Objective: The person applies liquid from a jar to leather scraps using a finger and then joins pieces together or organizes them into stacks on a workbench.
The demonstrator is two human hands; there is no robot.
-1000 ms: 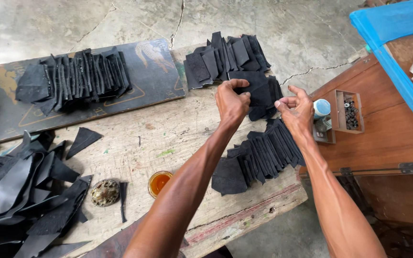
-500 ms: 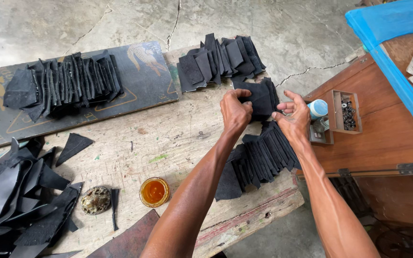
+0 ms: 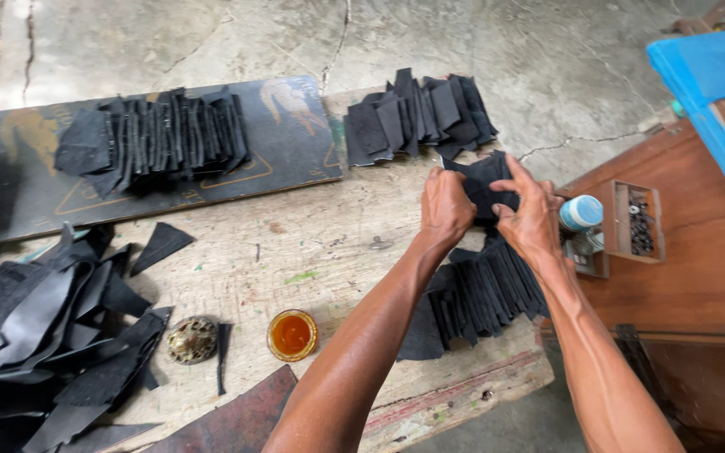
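Observation:
My left hand (image 3: 446, 205) and my right hand (image 3: 529, 216) both grip a small stack of black leather pieces (image 3: 484, 183) held just above the worn wooden bench (image 3: 329, 243). Below my hands lies an overlapping row of black pieces (image 3: 484, 294) near the bench's right end. Another fanned row (image 3: 419, 116) lies at the bench's far edge. A third row (image 3: 157, 138) rests on a dark board (image 3: 287, 143) at the far left.
A heap of black leather scraps (image 3: 44, 335) fills the near left. A small jar of amber liquid (image 3: 292, 334) and a round metal piece (image 3: 192, 339) sit at the front. A white-blue bottle (image 3: 581, 213) and wooden box of small parts (image 3: 635, 220) stand right.
My hands have drawn closer together around the held stack and shifted slightly toward me and to the right; the view has shifted a little.

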